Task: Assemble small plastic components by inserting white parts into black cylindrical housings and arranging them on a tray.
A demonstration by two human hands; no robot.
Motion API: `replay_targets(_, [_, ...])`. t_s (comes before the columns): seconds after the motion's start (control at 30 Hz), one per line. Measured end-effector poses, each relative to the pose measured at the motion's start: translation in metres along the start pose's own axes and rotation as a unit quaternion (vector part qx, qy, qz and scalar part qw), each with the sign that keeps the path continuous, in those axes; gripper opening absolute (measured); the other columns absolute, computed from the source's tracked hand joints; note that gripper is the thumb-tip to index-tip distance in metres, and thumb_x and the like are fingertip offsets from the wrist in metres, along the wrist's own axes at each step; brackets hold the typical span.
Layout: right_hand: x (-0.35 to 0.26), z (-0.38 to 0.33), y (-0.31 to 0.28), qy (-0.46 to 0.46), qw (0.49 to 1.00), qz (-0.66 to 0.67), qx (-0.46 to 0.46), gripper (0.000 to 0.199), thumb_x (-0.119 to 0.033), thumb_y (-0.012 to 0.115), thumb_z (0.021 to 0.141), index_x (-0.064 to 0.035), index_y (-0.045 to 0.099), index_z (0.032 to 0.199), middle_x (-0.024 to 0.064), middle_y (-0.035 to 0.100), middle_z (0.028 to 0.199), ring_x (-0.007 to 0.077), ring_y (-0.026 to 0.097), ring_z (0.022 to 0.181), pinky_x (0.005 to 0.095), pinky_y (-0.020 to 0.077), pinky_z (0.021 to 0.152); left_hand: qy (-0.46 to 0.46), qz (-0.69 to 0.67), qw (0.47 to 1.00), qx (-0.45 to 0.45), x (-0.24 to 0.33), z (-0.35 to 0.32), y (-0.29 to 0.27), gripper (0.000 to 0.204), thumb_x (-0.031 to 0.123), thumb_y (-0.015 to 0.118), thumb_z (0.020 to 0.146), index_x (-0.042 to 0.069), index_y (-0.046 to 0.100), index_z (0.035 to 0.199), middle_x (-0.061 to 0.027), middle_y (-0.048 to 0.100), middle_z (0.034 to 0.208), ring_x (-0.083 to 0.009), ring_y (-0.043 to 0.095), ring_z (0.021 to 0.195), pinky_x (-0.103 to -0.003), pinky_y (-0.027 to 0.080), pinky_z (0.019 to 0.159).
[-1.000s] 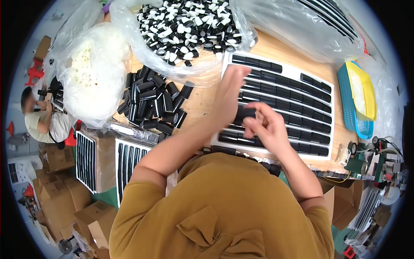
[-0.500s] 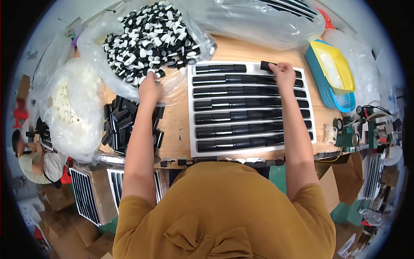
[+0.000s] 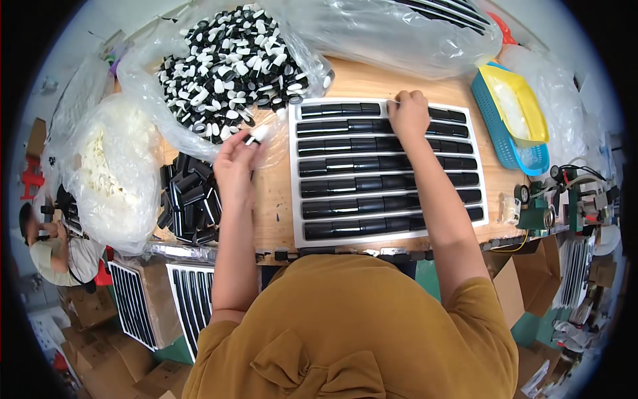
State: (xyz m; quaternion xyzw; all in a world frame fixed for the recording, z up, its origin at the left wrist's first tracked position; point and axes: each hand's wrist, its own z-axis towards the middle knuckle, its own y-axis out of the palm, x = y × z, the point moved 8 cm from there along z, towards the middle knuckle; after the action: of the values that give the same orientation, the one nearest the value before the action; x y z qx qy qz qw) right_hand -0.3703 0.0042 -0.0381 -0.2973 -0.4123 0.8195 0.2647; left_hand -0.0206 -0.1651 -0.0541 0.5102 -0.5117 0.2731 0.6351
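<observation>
My left hand (image 3: 236, 159) is closed in a pinch on a small black-and-white cap-like piece (image 3: 258, 135), its white end pointing up and right. It is just below a large heap of similar pieces (image 3: 232, 66) in an open clear plastic bag. My right hand (image 3: 409, 114) is curled over the top row of a white tray (image 3: 294, 199), its fingers bent down between the row's left and right tubes. What those fingers hold is hidden beneath them. Rows of glossy black tubes (image 3: 339, 165) fill the tray.
Loose black tubes (image 3: 189, 193) lie left of my left forearm. Beyond them is a clear bag of whitish pieces (image 3: 109, 166). A blue basket (image 3: 488, 110) with a yellow one (image 3: 541, 120) stands at the right, near a small green machine (image 3: 535, 216). Another person (image 3: 63, 256) sits far left.
My left hand has drawn back from the heap with a black-and-white piece. My right hand has moved left along the top row; the black tube it held is now out of sight.
</observation>
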Motion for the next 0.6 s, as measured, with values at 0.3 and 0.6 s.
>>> replay_targets(0.3, [-0.041, -0.018, 0.023, -0.035, 0.999, -0.016, -0.014, 0.032, -0.030, 0.075, 0.077, -0.0008, 0.068, 0.085, 0.0145, 0.058, 0.094, 0.0337, 0.052, 0.095, 0.0428, 0.0464, 0.077, -0.152, -0.042, 0.985, -0.068, -0.036, -0.043, 0.044, 0.031, -0.004, 0.060, 0.087, -0.007, 0.055, 0.118, -0.0162, 0.064, 0.106, -0.0267, 0.066, 0.095, -0.033, 0.056, 0.086])
replay_targets(0.6, [-0.045, -0.037, -0.023, 0.076, 0.897, 0.415, -0.133, 0.035, -0.017, 0.073, 0.082, -0.0025, 0.058, 0.111, 0.0037, 0.056, 0.071, 0.0143, 0.056, 0.062, 0.0272, 0.0466, 0.060, -0.136, -0.045, 0.984, -0.104, -0.028, -0.054, 0.056, 0.031, -0.001, 0.062, 0.087, -0.007, 0.057, 0.117, -0.0142, 0.067, 0.100, -0.0242, 0.068, 0.091, -0.030, 0.057, 0.083])
